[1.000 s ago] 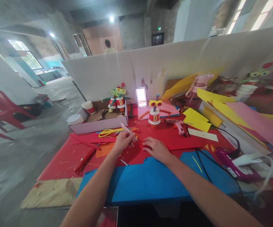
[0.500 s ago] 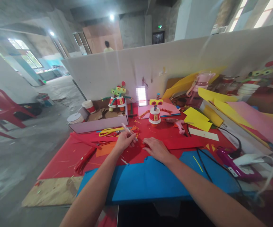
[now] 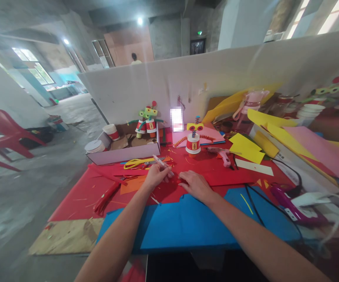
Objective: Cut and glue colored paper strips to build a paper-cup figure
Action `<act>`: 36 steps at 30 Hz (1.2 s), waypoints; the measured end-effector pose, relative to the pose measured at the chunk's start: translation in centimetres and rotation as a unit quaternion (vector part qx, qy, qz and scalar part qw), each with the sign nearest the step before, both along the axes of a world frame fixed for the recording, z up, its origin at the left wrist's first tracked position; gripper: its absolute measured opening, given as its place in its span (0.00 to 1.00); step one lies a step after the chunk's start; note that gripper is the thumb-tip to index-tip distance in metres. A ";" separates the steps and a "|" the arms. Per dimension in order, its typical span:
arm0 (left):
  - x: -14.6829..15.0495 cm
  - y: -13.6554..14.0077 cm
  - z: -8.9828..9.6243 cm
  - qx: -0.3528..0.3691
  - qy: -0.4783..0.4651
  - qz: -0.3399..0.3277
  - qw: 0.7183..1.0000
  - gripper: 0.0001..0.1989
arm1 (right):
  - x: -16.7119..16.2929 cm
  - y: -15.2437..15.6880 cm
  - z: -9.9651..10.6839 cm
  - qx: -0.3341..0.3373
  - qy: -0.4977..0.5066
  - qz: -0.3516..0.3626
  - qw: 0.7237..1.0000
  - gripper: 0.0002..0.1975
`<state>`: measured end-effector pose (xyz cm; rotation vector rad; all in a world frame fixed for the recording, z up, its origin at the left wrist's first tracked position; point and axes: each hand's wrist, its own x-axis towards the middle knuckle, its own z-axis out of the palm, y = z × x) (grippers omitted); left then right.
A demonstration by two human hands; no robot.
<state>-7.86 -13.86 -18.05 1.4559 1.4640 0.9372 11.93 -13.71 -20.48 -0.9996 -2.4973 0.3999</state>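
Note:
My left hand [image 3: 158, 174] is closed round a white pen [image 3: 162, 162], whose upper end slants up to the left. Its lower end points toward the red surface beside the fingertips of my right hand [image 3: 195, 183]. That hand lies low over a strip of red paper [image 3: 228, 177], its fingers bent and pressing at the strip's left end; any small piece under them is hidden. Behind the hands stands a paper-cup robot figure [image 3: 193, 144] with yellow eyes and coiled orange arms. A pink glue gun [image 3: 222, 157] rests to its right.
Yellow-handled scissors [image 3: 138, 163] and a red bundle of strips [image 3: 107, 199] lie leftward. Blue sheets [image 3: 169, 227] cover the front edge. A shallow box [image 3: 125, 154] holds two more figures. A purple power strip [image 3: 294, 205] and black cable sit right. Another person [image 3: 135, 58] is far behind the partition.
The pen and left fingertips have shifted very slightly. My right hand stays in place on the red paper; the whole view has drifted a little.

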 end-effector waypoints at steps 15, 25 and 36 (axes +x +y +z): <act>0.3 -0.1 0.3 0.027 0.037 -0.018 0.999 0.13 | 0.0 0.1 -0.3 0.011 0.023 0.010 1.000 0.06; 0.2 -0.1 0.2 0.021 0.021 -0.022 0.999 0.12 | 0.0 -0.1 -0.2 0.018 0.023 0.005 1.000 0.06; 0.5 -0.7 0.8 0.001 0.066 -0.007 0.998 0.11 | 0.0 -0.2 0.1 0.010 0.026 0.002 1.000 0.05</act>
